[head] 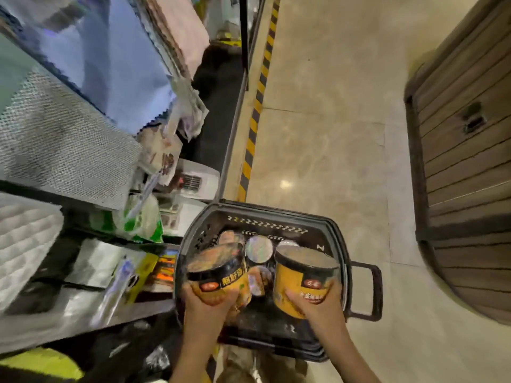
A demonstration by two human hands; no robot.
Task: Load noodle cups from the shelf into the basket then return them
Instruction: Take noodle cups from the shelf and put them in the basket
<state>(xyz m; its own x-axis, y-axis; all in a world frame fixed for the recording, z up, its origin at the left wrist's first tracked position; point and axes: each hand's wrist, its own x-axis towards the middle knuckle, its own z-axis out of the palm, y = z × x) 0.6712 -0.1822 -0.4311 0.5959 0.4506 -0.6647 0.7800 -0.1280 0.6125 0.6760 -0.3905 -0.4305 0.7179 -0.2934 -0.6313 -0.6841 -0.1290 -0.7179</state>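
— Shelves [83, 258] of blurred packets fill the left side, beside beige floor tiles [331, 134]. And next?

— Left hand [204, 305] curls round a tilted noodle cup [218, 275] above the dark basket [336, 230].

— Further right?

— Right hand [318, 302] grips an upright yellow cup [301, 283]; more cups [258, 248] lie in the basket between them.

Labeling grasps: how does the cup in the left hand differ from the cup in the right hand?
The left-hand cup tilts toward the shelves; the right-hand cup stands nearly upright. The left-hand cup shows large yellow characters on its black band; the right-hand cup's band shows only a small red logo. The left hand wraps its cup from below; the right hand grips the lower side. Both are yellow with black bands, held above the basket.
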